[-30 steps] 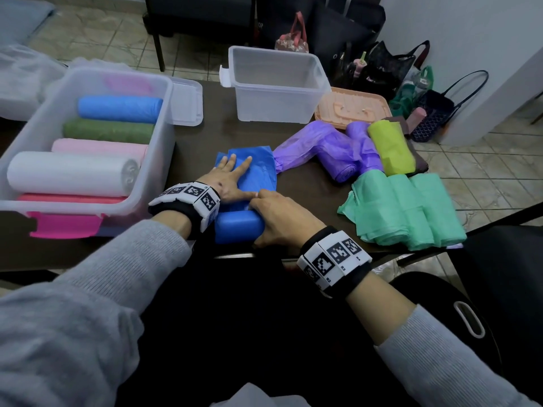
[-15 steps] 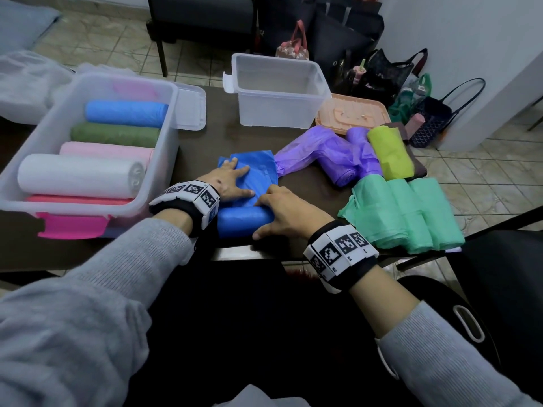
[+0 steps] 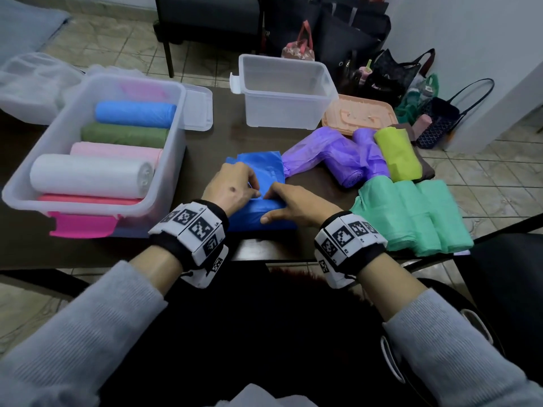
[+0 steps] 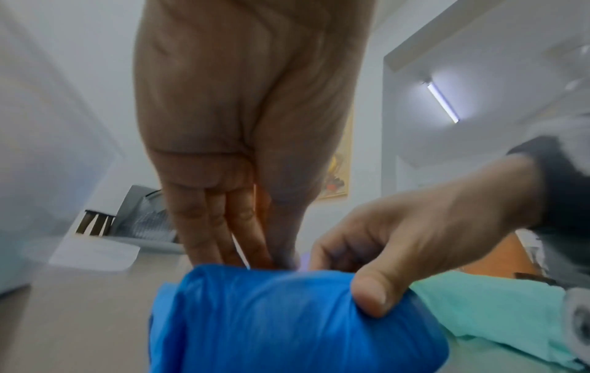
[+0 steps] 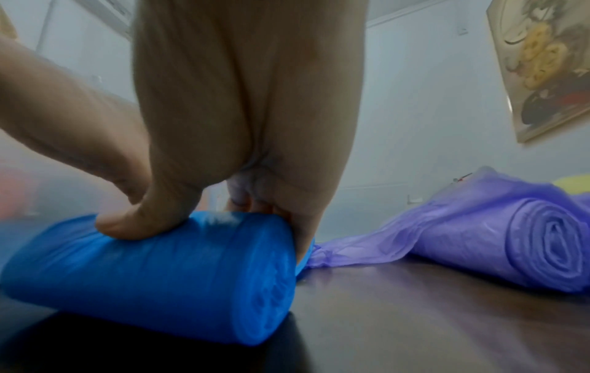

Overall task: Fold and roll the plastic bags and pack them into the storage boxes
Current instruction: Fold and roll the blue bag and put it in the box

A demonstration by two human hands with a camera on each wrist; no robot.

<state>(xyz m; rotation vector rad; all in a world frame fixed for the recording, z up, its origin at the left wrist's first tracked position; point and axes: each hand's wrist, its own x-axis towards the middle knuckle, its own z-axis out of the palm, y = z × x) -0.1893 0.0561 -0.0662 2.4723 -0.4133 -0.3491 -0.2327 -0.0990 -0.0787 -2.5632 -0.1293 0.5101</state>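
Both hands work on the blue bag (image 3: 266, 214), half rolled at the near edge of the dark table (image 3: 223, 148), with its flat unrolled tail running away from the person toward the far side. The left hand (image 3: 230, 186) has fingers bent down onto the flat part just behind the roll, pinching or tucking the film; the wrist view shows its fingertips (image 4: 223, 252) dropping in behind the roll's top. The right hand (image 3: 289, 205) wraps the roll's right end, thumb pressed on the near face and fingers over the back, so it is holding the roll. Judgement: thin film, very light, soft and slick, no stiffness, so the roll will spring loose if released; best held by clamping over the roll across its width, thumbs in front, fingers behind, keeping the tail taut while rolling. Gripping only one end would likely telescope the layers. Not fragile, but nails could snag it. The big box (image 3: 176, 92) at left already holds blue, green, pink, white and red rolls; there looks to be little space left, hard to tell. The small box (image 3: 330, 89) at the far side appears empty. Waiting at right: purple bags (image 3: 338, 154), a yellow-green bag (image 3: 399, 157), green bags (image 3: 417, 215), all partly rolled or folded. An orange lid (image 3: 358, 116) lies beside the small box.
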